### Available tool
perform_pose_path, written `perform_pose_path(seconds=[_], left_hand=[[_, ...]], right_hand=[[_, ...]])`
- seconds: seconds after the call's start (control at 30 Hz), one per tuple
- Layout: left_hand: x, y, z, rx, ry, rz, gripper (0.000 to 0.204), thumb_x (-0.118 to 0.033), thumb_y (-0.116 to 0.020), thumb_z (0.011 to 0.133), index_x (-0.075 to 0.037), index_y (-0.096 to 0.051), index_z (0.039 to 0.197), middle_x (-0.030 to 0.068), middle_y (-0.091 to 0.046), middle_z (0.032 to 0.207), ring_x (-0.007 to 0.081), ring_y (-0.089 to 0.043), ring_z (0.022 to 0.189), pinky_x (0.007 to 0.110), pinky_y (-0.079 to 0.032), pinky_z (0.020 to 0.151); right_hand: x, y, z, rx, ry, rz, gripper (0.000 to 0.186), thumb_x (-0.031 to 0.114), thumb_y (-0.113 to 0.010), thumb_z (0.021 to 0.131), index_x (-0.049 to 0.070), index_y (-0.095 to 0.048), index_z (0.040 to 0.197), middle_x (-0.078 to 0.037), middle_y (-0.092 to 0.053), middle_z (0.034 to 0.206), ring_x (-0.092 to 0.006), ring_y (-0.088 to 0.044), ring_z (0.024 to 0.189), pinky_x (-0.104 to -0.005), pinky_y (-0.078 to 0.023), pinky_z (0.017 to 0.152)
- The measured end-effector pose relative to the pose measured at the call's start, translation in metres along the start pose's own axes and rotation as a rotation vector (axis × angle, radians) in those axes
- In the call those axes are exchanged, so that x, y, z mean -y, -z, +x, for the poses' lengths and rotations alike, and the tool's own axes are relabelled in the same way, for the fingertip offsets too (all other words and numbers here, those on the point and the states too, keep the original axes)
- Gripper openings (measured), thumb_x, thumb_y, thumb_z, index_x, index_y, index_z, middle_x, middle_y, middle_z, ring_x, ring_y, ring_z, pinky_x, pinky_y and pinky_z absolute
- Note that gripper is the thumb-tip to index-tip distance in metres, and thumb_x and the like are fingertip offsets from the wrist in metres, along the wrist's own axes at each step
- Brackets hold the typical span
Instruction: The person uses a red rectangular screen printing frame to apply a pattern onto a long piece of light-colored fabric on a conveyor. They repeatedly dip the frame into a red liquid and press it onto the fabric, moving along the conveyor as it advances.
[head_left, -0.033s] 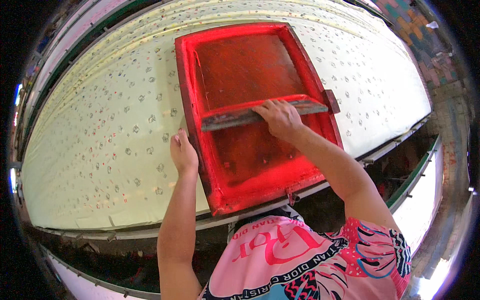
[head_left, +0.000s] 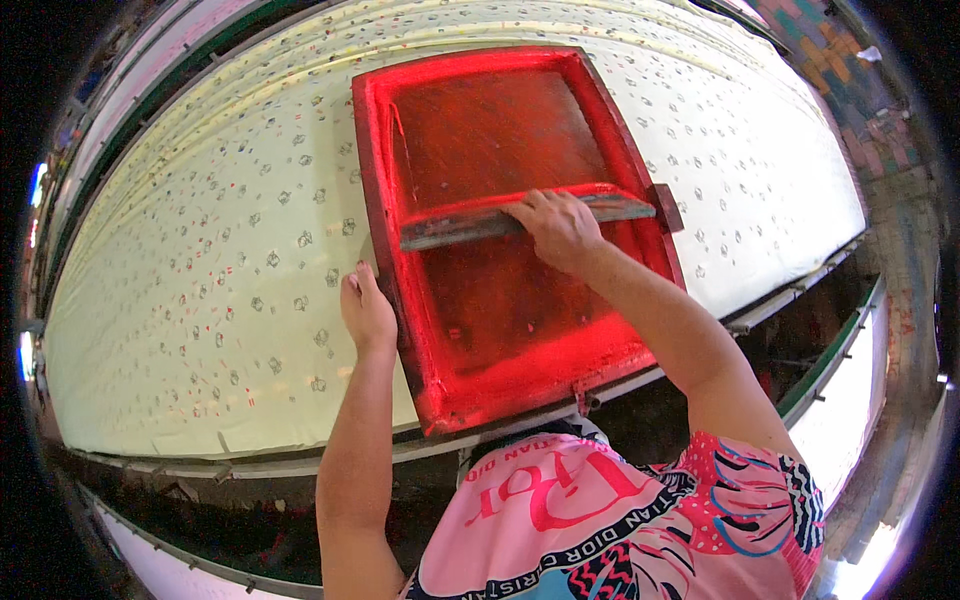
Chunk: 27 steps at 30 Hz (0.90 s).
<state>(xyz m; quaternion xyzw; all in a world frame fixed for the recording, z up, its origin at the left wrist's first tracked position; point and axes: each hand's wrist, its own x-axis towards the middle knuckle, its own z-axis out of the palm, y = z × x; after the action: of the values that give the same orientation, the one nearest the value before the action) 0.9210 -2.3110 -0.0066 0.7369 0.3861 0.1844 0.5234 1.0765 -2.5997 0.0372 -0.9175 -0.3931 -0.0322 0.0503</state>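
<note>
My right hand (head_left: 560,228) grips the top of a long squeegee (head_left: 450,230), fingers over its far side. The squeegee lies crosswise inside a red-stained screen-printing frame (head_left: 606,112), spanning nearly its full width, around the middle. Wet red ink coats the frame's inner edges, and a brighter pool of ink (head_left: 545,357) lies along the near end. My left hand (head_left: 369,312) is against the frame's left outer side, its thumb and loosely bent fingers apart, with nothing visible in them. Under the frame spreads pale yellow fabric (head_left: 215,330) printed with small dark outlines and red marks.
The fabric covers a long table whose near edge carries a metal rail (head_left: 270,463). A small block (head_left: 665,207) juts from the frame's right side, and a metal fitting (head_left: 588,401) from its near end. Other long tables run parallel, and a patterned floor (head_left: 840,60) shows far right.
The squeegee has shifted slightly away from me, its left end most. My right hand went with it, while my left hand stays beside the frame.
</note>
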Motion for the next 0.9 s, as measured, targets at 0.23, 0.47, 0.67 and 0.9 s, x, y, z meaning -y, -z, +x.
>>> perform_pose_path(seconds=[0.23, 0.47, 0.67, 0.9], left_hand=[[-0.020, -0.004, -0.002, -0.043, 0.064, 0.048, 0.053, -0.047, -0.050, 0.118, 0.004, -0.059, 0.106, 0.0112, -0.059, 0.096, 0.0233, -0.053, 0.091, 0.041, -0.047, 0.087], [-0.004, -0.008, 0.005, -0.145, 0.084, 0.086, 0.054, -0.046, -0.049, 0.119, 0.006, -0.062, 0.116, 0.0150, -0.064, 0.104, 0.0264, -0.059, 0.096, 0.042, -0.048, 0.091], [-0.019, -0.011, 0.005, -0.179, 0.141, 0.147, 0.055, -0.046, -0.050, 0.118, 0.007, -0.064, 0.127, 0.0194, -0.070, 0.116, 0.0304, -0.066, 0.110, 0.043, -0.050, 0.101], [-0.018, -0.006, 0.003, -0.154, 0.180, 0.201, 0.053, -0.044, -0.049, 0.119, 0.005, -0.065, 0.128, 0.0196, -0.070, 0.117, 0.0305, -0.067, 0.109, 0.044, -0.051, 0.100]], right_hand=[[-0.075, -0.007, 0.144, 0.034, -0.009, -0.071, 0.029, 0.013, -0.062, 0.102, 0.014, -0.071, 0.130, -0.014, -0.072, 0.121, -0.0357, -0.074, 0.117, -0.0524, -0.060, 0.100], [-0.124, -0.009, 0.251, 0.074, -0.043, -0.104, 0.048, 0.010, -0.068, 0.099, 0.017, -0.067, 0.147, -0.013, -0.072, 0.135, -0.0357, -0.072, 0.126, -0.0511, -0.059, 0.106], [-0.162, -0.019, 0.306, 0.022, -0.023, -0.079, 0.058, 0.008, -0.068, 0.096, 0.021, -0.065, 0.152, -0.013, -0.073, 0.142, -0.0356, -0.071, 0.129, -0.0514, -0.059, 0.108], [-0.186, -0.024, 0.325, -0.132, 0.026, -0.099, 0.053, 0.006, -0.067, 0.093, 0.022, -0.073, 0.143, -0.014, -0.078, 0.133, -0.0371, -0.073, 0.124, -0.0533, -0.059, 0.107]])
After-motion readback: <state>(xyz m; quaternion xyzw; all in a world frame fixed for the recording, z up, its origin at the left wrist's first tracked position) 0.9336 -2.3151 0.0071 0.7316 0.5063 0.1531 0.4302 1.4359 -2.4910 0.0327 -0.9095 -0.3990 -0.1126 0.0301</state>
